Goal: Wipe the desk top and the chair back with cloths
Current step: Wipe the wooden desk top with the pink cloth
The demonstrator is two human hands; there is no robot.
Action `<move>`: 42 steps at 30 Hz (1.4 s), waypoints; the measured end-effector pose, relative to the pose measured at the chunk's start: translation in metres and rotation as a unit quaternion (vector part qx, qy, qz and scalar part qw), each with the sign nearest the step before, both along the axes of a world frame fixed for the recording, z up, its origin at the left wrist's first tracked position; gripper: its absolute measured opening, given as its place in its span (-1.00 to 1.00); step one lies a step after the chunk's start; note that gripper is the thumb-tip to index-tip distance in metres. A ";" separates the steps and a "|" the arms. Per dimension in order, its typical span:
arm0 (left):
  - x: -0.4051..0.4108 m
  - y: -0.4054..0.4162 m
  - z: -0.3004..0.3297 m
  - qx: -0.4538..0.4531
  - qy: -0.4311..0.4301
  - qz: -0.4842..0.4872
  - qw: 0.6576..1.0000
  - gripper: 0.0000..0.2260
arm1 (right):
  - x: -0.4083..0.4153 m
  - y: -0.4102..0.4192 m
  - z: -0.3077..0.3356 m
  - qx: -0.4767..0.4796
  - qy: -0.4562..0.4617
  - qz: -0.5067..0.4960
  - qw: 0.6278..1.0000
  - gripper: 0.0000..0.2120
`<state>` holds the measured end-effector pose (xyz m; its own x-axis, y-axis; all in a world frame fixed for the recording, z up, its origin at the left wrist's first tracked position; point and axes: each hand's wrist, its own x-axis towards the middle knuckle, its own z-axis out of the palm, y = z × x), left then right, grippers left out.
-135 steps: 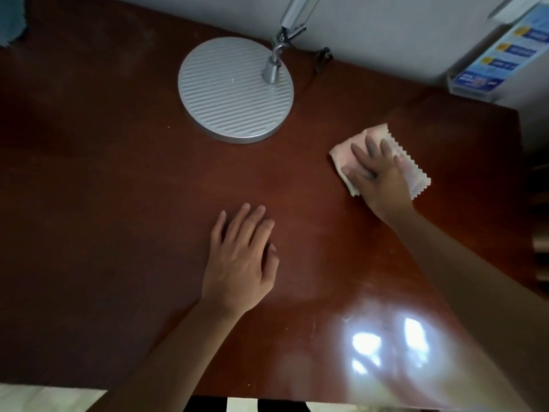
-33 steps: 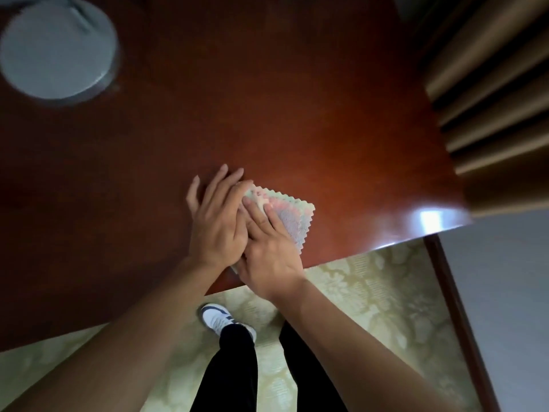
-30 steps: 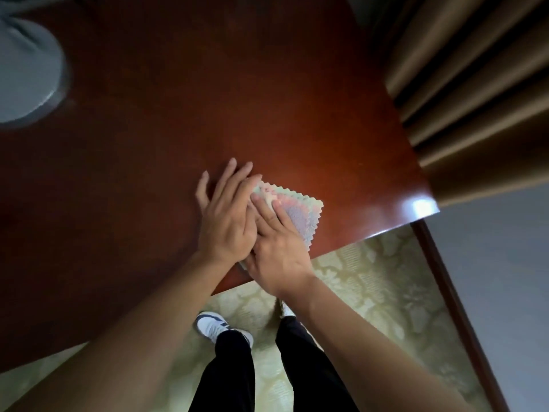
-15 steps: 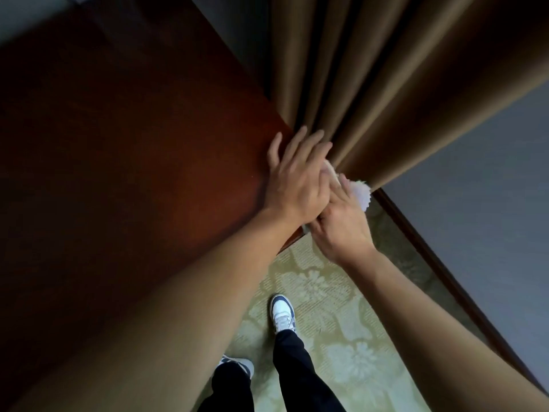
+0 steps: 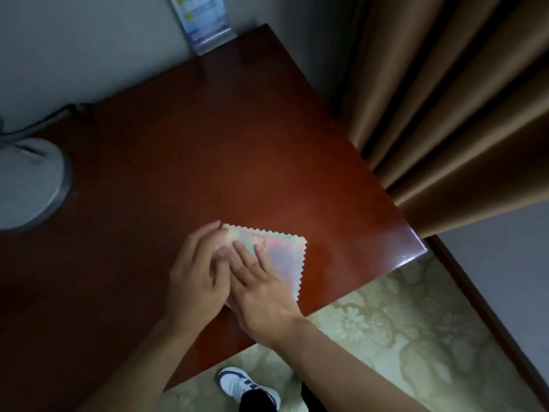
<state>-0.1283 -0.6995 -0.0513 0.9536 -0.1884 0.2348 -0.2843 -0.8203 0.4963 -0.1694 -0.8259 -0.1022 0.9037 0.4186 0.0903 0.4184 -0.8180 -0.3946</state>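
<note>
Trainer [image 5: 242,383], white with dark stripes, stands on the patterned carpet [image 5: 395,328] at six o'clock, below the near edge of the desk top [image 5: 184,162]. Just past that edge, both hands lie side by side on the cloths [image 5: 280,257], a small pastel stack with zigzag edges lying flat on the dark red wood near the desk's right front corner. The right hand [image 5: 261,295] lies flat on the stack, fingers straight and slightly spread, pointing toward eleven o'clock. The left hand [image 5: 197,272] sits against it on the nine o'clock side, fingers close together and a little bent, their tips on the far left corner of the cloths; whether they pinch that corner I cannot tell, as it is blurred. Off at nine o'clock, well apart from the hands, the round grey lamp base [image 5: 28,185] rests on the desk, its cable [image 5: 44,118] running toward the wall. Brown curtains [image 5: 451,114] hang at two o'clock, beside the desk's right edge. At twelve o'clock, a clear sign holder [image 5: 205,22] with a blue card stands at the far corner against the wall.
</note>
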 end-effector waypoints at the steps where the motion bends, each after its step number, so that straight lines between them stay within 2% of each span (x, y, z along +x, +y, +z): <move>1: -0.012 0.014 -0.006 0.015 0.015 -0.012 1.000 -0.69 | 0.000 0.007 -0.002 -0.015 0.008 -0.003 1.000 -0.46; 6: -0.030 0.020 -0.039 0.099 0.045 -0.084 0.991 -0.61 | 0.020 -0.012 -0.003 -0.083 0.016 0.016 0.996 -0.41; 11: 0.041 -0.013 -0.040 0.152 0.079 -0.109 0.979 -0.57 | 0.082 -0.041 -0.007 -0.093 0.009 -0.027 0.995 -0.43; 17: 0.130 -0.098 -0.035 0.145 0.107 -0.141 0.974 -0.55 | 0.146 -0.108 -0.002 -0.119 0.024 -0.134 0.984 -0.40; 22: 0.154 -0.136 -0.020 0.130 0.115 -0.198 0.965 -0.57 | 0.151 -0.152 -0.003 -0.103 0.052 -0.223 0.968 -0.40; 24: 0.150 -0.119 -0.022 0.123 0.076 -0.153 0.978 -0.58 | 0.138 -0.163 -0.007 -0.083 0.033 -0.306 0.948 -0.45; 26: 0.142 -0.082 -0.026 0.133 0.053 -0.060 0.988 -0.57 | 0.107 -0.153 -0.008 -0.081 -0.009 -0.312 0.947 -0.51; 28: 0.131 -0.040 -0.031 0.165 0.059 -0.011 0.984 -0.55 | 0.061 -0.116 -0.007 -0.085 -0.044 -0.219 0.971 -0.51; 31: 0.116 -0.008 -0.039 0.192 0.095 0.003 0.977 -0.49 | 0.025 -0.049 -0.003 -0.093 -0.033 -0.078 0.992 -0.49; 34: 0.115 -0.007 -0.043 0.166 0.092 0.024 0.981 -0.45 | 0.061 -0.039 -0.011 -0.088 -0.035 -0.065 0.993 -0.46; 39: 0.115 -0.005 -0.043 0.164 0.088 0.029 0.982 -0.44 | 0.167 -0.132 -0.015 -0.118 -0.045 -0.270 0.954 -0.54; 40: 0.115 -0.005 -0.043 0.157 0.089 0.037 0.983 -0.45 | 0.172 -0.139 -0.012 -0.125 -0.029 -0.272 0.954 -0.53; 42: 0.114 -0.007 -0.043 0.147 0.083 0.056 0.984 -0.46 | 0.154 -0.122 -0.013 -0.145 -0.022 -0.193 0.970 -0.49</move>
<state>-0.0139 -0.7061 -0.0943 0.9929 -0.1161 0.0255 -0.1187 -0.9568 0.2654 -0.0154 -0.9481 -0.1155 0.9961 0.0640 0.0606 0.0705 -0.9911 -0.1126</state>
